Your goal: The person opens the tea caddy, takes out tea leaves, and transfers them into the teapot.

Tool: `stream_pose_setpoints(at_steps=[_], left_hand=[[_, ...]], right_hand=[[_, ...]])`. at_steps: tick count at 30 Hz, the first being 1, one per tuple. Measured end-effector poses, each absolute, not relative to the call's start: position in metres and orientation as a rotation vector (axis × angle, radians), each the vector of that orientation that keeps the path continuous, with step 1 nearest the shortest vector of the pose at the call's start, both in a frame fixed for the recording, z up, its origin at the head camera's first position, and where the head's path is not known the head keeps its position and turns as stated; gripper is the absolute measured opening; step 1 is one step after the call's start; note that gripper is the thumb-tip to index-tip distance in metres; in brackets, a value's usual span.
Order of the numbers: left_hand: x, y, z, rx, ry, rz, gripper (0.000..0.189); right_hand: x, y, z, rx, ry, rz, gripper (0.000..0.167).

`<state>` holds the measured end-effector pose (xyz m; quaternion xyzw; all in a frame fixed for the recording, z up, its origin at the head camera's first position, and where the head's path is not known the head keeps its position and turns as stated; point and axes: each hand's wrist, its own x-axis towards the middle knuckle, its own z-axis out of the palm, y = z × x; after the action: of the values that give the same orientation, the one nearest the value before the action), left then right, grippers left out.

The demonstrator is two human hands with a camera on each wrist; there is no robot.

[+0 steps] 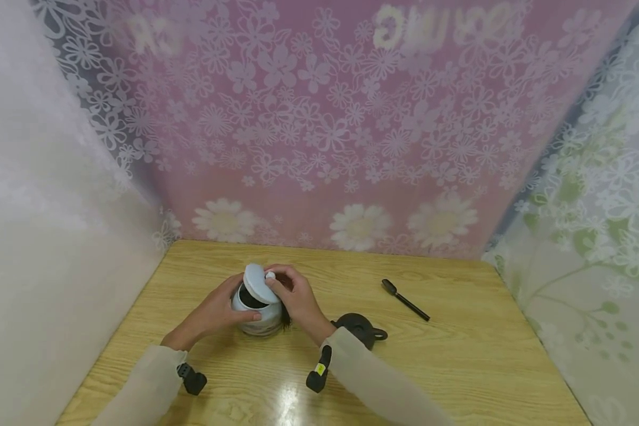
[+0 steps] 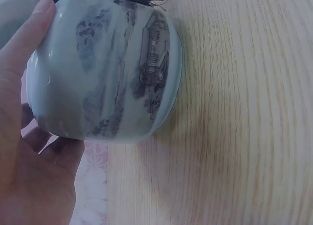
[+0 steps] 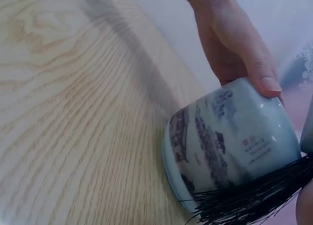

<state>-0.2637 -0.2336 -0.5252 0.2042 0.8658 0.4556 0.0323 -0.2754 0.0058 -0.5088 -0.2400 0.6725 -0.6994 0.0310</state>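
Observation:
A pale ceramic jar (image 1: 266, 326) with a dark painted landscape rests on the wooden table, its dark opening showing. My left hand (image 1: 213, 310) grips it from the left, the thumb lying across the near side of its shoulder. With my right hand (image 1: 300, 299) I pinch the white knob of the jar's lid (image 1: 254, 283), which is tilted steeply at the opening. In the left wrist view, the painted wall of the jar (image 2: 117, 73) faces the camera. A black tassel (image 3: 254, 195) hangs along the jar's side below the right hand. The jar's contents cannot be made out.
A dark teapot (image 1: 355, 325) stands by my right wrist, partly hidden by the sleeve. Farther right lies a black spoon (image 1: 404, 300), slanting across the table (image 1: 474, 355). Flower-patterned cloth (image 1: 351, 148) rises behind the table, with pale panels at the sides.

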Motion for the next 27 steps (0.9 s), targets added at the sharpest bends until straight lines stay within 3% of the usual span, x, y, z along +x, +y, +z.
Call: stream_pose_setpoints(at_steps=[10, 27], left_hand=[[-0.2642, -0.2325, -0.5249, 0.614, 2.624, 1.431, 0.092], [-0.259, -0.231, -0.5228, 0.554, 2.61, 1.446, 0.098]], right_hand=[[-0.2707, 0.0018, -0.5092, -0.848, 2.265, -2.013, 0.02], [-0.2731, -0.0013, -0.5103, -0.884, 2.441, -1.89, 0.023]])
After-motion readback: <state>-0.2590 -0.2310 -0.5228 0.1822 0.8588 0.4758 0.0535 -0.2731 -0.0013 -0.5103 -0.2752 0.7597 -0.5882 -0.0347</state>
